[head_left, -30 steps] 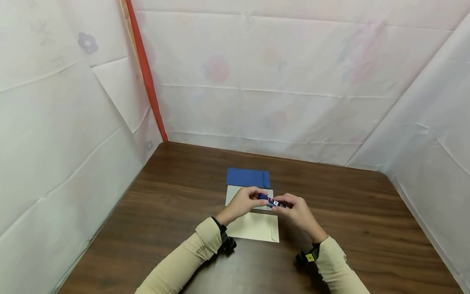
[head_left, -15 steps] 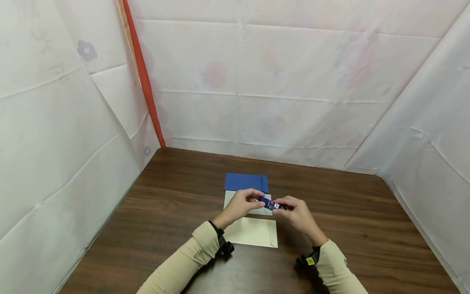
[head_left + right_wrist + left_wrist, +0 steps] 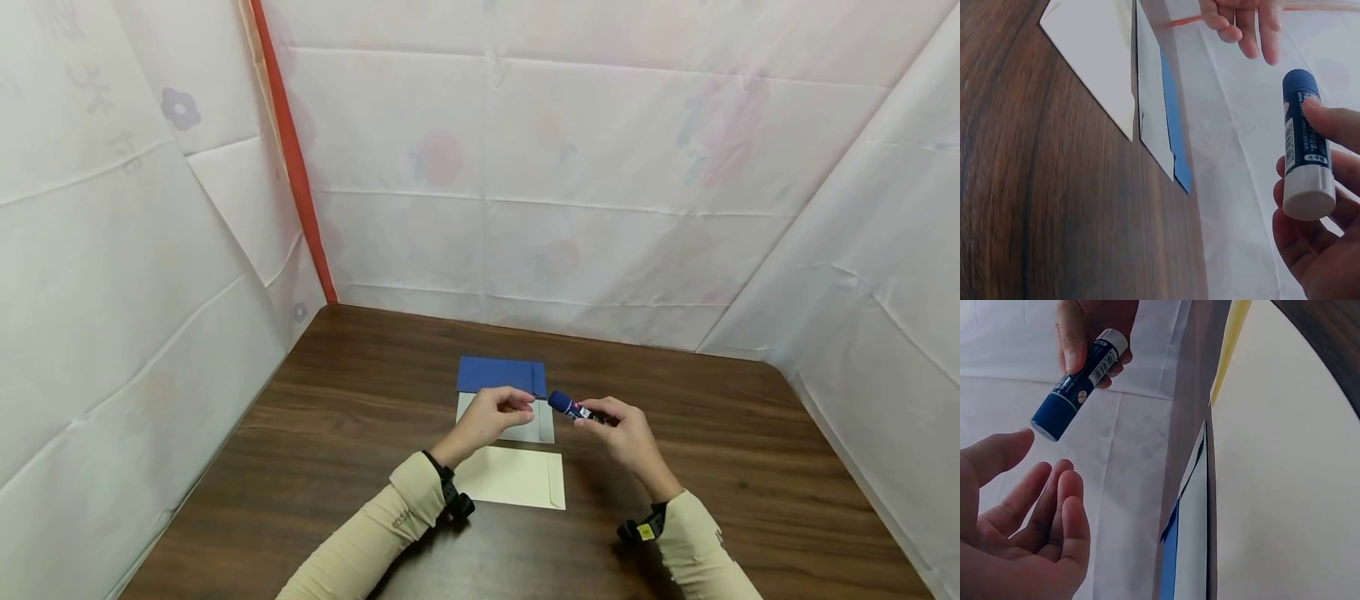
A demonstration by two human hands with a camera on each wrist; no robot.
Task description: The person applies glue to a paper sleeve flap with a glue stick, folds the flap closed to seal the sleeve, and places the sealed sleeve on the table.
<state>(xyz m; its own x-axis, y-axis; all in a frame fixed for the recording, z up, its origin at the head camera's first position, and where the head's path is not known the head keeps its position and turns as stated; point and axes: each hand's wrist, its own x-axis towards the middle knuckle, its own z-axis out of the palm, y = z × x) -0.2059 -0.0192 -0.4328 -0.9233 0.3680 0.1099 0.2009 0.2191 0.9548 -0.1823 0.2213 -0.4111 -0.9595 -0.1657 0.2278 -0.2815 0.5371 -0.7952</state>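
A glue stick with a dark blue cap, a printed label and a white base is held between the thumb and fingers of my right hand. In the head view its capped end points left. My left hand is just left of that cap, apart from it, thumb and fingers loosely bent with nothing between them, as the left wrist view also shows. Below the hands lie a blue envelope, a pale grey envelope partly behind my left hand, and a cream envelope nearest me.
The envelopes lie in a column on a dark wood table. White printed sheets enclose it at the back and sides, with a red strip near the back left corner.
Both hands were on the glue stick earlier. My left fingers have let go of its capped end, and my right hand has drawn the stick to the right.
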